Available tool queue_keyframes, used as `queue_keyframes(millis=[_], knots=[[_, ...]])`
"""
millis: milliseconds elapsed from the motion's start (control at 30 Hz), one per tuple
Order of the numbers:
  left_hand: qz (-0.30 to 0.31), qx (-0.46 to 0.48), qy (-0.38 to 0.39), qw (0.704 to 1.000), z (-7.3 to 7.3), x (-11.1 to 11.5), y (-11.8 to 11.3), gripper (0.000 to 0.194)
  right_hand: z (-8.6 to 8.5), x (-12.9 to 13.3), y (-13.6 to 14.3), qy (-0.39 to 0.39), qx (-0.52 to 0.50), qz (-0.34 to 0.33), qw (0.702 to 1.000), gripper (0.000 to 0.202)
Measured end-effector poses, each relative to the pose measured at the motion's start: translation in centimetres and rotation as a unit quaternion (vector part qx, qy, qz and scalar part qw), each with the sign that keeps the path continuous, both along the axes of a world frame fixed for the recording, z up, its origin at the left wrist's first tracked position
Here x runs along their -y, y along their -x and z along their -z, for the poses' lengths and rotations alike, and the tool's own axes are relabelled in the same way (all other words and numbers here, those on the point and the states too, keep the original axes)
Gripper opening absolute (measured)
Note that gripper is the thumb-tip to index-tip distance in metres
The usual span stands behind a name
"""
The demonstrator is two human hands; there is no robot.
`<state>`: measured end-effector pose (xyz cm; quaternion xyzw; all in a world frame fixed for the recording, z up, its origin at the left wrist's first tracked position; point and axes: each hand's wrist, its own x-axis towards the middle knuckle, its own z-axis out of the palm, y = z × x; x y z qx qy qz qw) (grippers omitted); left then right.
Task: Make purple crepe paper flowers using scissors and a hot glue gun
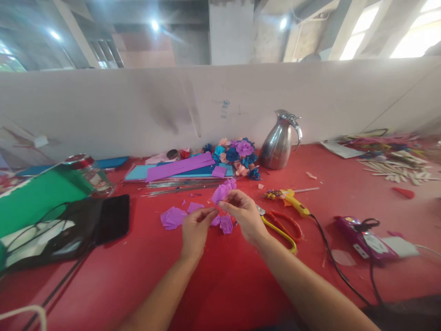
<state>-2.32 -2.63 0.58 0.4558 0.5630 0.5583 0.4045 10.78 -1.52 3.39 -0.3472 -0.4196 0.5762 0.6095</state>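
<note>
My right hand [243,214] pinches a bunched purple paper flower [223,191] above the red table [213,285]. Close beside it, my left hand [195,227] has its fingertips meeting the right hand's at the base of that paper. Loose purple paper petals [172,217] lie on the table just left of and under the hands. Scissors with yellow and red handles [280,225] lie right of my right hand. A yellow glue gun [292,200] rests beyond them, its black cord trailing to the right.
A pile of finished paper flowers [237,154] and a metal jug [278,143] stand by the white partition. Purple and blue paper sheets [181,168] and thin wires lie behind the hands. A black phone [112,218], green sheet and jar sit left; a purple device [361,235] right.
</note>
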Motion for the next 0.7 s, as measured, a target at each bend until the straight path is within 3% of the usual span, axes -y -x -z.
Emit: queue_keyframes(millis=[100, 333, 500, 700], knots=[[-0.008, 0.016, 0.0, 1.0, 0.1, -0.1, 0.0, 0.021, -0.3, 0.1, -0.4, 0.001, -0.028, 0.0, 1.0, 0.031], [-0.01, 0.027, 0.005, 1.0, 0.5, -0.2, 0.1, 0.02, 0.1, 0.0, -0.3, 0.051, -0.006, 0.05, 0.997, 0.019], [0.006, 0.024, -0.004, 1.0, 0.3, 0.0, 0.1, 0.02, 0.7, 0.1, 0.3, 0.055, 0.052, 0.002, 0.997, 0.02], [0.02, -0.013, -0.008, 1.0, 0.1, 0.2, 0.1, 0.018, 1.3, 0.0, 0.5, 0.032, 0.067, 0.008, 0.997, 0.017]])
